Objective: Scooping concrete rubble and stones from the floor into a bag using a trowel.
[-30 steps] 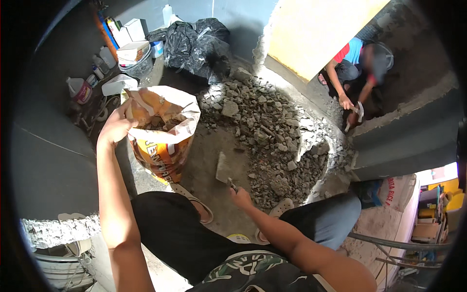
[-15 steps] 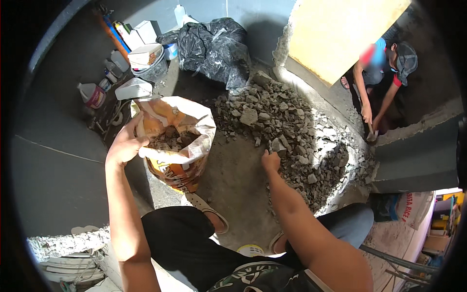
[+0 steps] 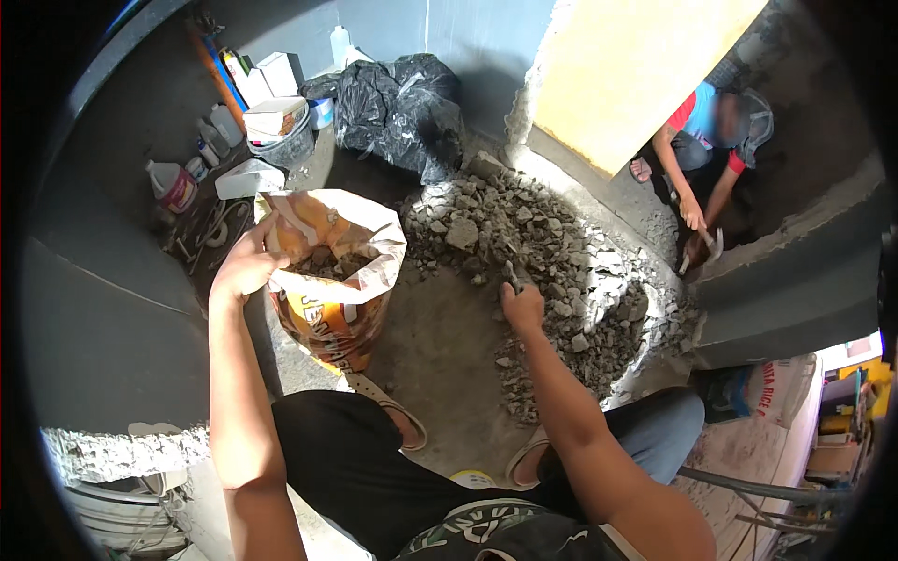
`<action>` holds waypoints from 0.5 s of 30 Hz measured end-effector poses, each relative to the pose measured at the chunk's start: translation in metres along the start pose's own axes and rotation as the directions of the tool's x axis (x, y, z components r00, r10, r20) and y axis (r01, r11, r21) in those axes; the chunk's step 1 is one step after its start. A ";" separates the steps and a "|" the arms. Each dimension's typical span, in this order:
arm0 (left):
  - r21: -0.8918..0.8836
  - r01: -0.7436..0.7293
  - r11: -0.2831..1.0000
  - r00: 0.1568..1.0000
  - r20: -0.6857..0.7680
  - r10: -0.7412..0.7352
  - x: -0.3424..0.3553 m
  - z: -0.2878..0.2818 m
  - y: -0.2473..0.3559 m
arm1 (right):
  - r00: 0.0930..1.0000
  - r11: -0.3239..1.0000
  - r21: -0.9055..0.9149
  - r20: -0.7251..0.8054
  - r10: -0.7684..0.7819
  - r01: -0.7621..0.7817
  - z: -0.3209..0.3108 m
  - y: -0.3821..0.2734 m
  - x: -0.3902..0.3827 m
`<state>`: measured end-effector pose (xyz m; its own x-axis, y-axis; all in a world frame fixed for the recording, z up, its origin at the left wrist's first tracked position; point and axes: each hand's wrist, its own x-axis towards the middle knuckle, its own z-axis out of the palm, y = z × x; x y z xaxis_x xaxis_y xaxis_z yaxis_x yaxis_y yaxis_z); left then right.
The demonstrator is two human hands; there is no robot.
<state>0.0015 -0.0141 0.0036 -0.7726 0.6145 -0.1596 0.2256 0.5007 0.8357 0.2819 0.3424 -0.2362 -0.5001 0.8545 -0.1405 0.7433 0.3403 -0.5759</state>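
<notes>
Left hand (image 3: 245, 268) pinching rim of orange-and-white sack (image 3: 329, 323), right hand (image 3: 523, 307) closed round trowel (image 3: 510, 273), its tip indistinct against grey rubble heap (image 3: 561, 252)

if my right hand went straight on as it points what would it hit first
Your right hand would probably meet the heap of broken rubble first, just past the tool handle it grips, though depth is unclear.

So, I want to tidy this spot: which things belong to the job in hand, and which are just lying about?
In use: open sack, rim held by the left hand; hand tool, partly hidden, in the right hand; rubble pile; co-worker's hammer.
Lying about: black plastic bundle; grey bucket; red-labelled jug.
</notes>
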 end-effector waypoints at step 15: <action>-0.045 -0.006 0.999 0.999 -0.035 0.005 -0.014 0.005 0.005 | 0.713 0.714 -0.080 -0.053 -0.700 0.695 -0.093 -0.185 -0.115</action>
<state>0.0164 -0.0171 0.0076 -0.7918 0.5952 -0.1373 0.2034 0.4689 0.8595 0.2434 0.2173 -0.0389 -0.8528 0.3916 0.3454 0.2190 0.8687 -0.4443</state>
